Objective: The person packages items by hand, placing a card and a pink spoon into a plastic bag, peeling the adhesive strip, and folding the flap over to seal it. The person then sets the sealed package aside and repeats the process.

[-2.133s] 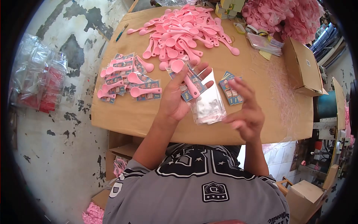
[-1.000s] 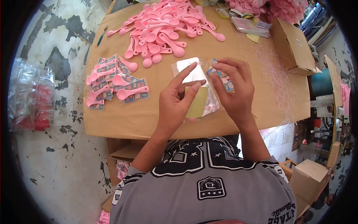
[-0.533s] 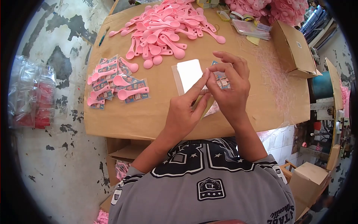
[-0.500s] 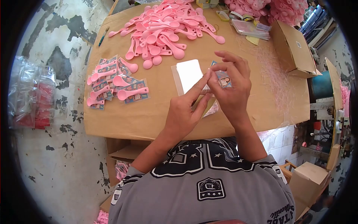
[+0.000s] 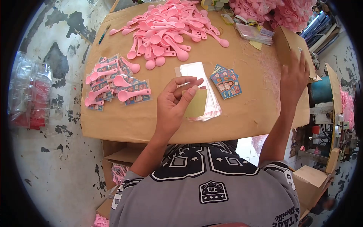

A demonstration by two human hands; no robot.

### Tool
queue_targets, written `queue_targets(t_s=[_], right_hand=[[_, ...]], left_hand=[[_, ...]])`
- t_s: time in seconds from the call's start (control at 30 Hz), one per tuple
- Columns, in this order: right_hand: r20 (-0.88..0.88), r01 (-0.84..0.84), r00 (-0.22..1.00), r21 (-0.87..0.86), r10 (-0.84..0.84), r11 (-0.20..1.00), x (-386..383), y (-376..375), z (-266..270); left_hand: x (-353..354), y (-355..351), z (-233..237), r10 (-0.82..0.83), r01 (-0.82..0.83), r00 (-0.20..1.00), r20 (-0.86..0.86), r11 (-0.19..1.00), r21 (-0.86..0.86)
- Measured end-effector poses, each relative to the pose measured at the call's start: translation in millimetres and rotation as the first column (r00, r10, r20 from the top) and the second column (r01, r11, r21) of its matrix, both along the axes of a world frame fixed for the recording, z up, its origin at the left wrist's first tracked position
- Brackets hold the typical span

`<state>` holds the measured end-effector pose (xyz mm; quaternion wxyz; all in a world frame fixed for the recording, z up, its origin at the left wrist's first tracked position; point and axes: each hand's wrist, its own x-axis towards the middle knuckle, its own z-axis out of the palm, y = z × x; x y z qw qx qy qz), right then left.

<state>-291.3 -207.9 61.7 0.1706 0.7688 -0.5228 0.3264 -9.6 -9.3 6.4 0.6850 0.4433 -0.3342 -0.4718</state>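
My left hand [image 5: 177, 100] pinches a small yellow-green card [image 5: 197, 104] between thumb and fingers, above a stack of clear plastic bags [image 5: 212, 106]. Just right of the bags lie several blue printed cards [image 5: 227, 84], fanned a little. My right hand [image 5: 294, 75] is raised at the right, near a cardboard box, with its fingers spread and nothing seen in it. To the left, pink spoons on blue cards in clear bags [image 5: 134, 94] lie in an overlapping group. A large heap of loose pink spoons [image 5: 166, 28] covers the back of the table.
The brown-covered table [image 5: 151, 125] carries a cardboard box [image 5: 287, 49] at right, with clear plastic packs [image 5: 254, 34] and tape rolls near it. More pink spoons in bags [image 5: 280, 13] stand at the back right. A pen [image 5: 104, 34] lies at the back left edge.
My right hand has left the left hand and moved far right toward the box. The blue cards and the card in my left hand now show more fully.
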Motion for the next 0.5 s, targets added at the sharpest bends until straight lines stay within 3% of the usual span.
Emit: queue_targets(t_s=[0.07,0.1,0.13,0.17,0.2,0.23,0.3,0.4,0.43,0.5], right_hand=[[0.128,-0.094,0.985,-0.171,0.117,0.981,28,23,11],[0.123,-0.182,0.972,-0.132,0.198,0.974,41,38,10],[0.304,-0.347,0.896,0.022,0.324,0.938,52,51,0],[0.491,-0.521,0.772,0.125,0.403,0.845,64,60,-13],[0.697,-0.667,0.642,0.303,0.319,0.680,77,71,-23],[0.836,-0.817,0.502,0.374,0.221,0.439,85,75,-38],[0.941,-0.928,0.326,0.301,0.088,0.221,106,93,-40],[0.904,-0.895,0.415,0.384,0.106,0.228,111,92,-45],[0.942,-0.923,0.330,0.309,0.057,0.230,114,92,-47],[0.945,-0.929,0.321,0.302,0.060,0.214,112,88,-43]], left_hand=[[1,-5,-2,0.044,-0.045,0.999,-0.017,0.998,-0.049],[1,-5,-4,0.053,-0.054,0.998,-0.014,0.997,-0.059],[0,-5,-4,0.058,-0.058,0.998,-0.006,0.995,-0.076],[0,-7,-3,0.056,-0.056,0.998,-0.002,0.995,-0.078],[-2,-8,-2,0.055,-0.055,0.998,0.002,0.995,-0.078],[-3,-7,-2,0.056,-0.056,0.998,0.003,0.996,-0.075],[1,-6,-1,-0.016,0.016,1.000,-0.005,0.998,-0.059],[2,-5,-2,0.009,-0.006,0.998,0.058,0.999,-0.039],[1,-7,-2,0.035,-0.032,0.995,0.093,0.999,-0.039],[4,-6,-1,0.009,-0.010,0.995,0.099,1.000,0.014]])
